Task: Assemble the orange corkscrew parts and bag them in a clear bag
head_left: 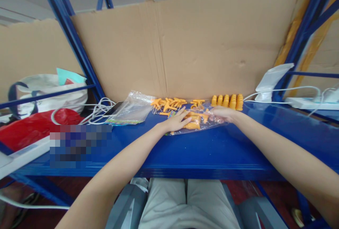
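A clear plastic bag (202, 126) with orange plastic parts (192, 123) inside lies on the blue table (185, 155). My left hand (177, 121) rests flat on the bag's left end, fingers stretched out to the right. At the bag's right end, my right hand (222, 113) has its fingers curled on the plastic; the film partly covers the fingertips. Behind the bag is a pile of orange branched pieces (169, 104) with small chains. Just beyond my right hand stands a row of orange ribbed pieces (227, 101).
Empty clear bags (134, 109) lie to the left, beside white cables (102, 110) and a red bag (63, 118). A cardboard sheet (212, 45) walls the back. Blue posts (79, 52) frame the table. A white power strip (312, 102) sits at the right.
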The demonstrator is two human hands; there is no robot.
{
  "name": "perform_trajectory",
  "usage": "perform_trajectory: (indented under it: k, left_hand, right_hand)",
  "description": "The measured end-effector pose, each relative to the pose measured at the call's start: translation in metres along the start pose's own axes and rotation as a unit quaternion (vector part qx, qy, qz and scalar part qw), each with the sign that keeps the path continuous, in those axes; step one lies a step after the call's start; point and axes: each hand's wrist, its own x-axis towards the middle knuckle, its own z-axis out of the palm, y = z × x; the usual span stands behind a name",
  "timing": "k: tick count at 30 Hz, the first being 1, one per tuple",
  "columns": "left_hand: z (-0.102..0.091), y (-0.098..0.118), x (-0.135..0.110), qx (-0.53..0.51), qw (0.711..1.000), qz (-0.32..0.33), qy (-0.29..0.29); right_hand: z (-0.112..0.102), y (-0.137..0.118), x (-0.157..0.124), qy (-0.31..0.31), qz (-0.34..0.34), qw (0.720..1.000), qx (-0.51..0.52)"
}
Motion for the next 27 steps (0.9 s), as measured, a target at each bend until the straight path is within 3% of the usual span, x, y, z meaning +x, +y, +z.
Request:
perform_trajectory:
  k: [5, 11, 16, 23, 27]
  left_hand:
    - [-0.002, 0.005, -0.003, -0.015, 1.000, 0.002, 0.001]
    - [-0.002, 0.005, -0.004, -0.024, 1.000, 0.002, 0.002]
    - [-0.002, 0.005, -0.005, -0.031, 1.000, 0.005, 0.003]
    - [-0.004, 0.006, -0.004, -0.024, 0.999, -0.011, -0.022]
    - [-0.005, 0.004, -0.004, -0.011, 0.999, -0.018, -0.029]
  right_hand:
    - [0.007, -0.012, -0.007, -0.046, 0.033, 0.991, 0.117]
    - [-0.002, -0.012, -0.007, -0.125, 0.039, 0.976, 0.174]
    - [0.004, -0.007, -0.004, -0.055, 0.010, 0.978, 0.199]
    - [0.021, -0.002, -0.004, 0.020, 0.011, 0.993, 0.115]
    - [0.019, -0.005, -0.005, 0.022, 0.003, 0.994, 0.110]
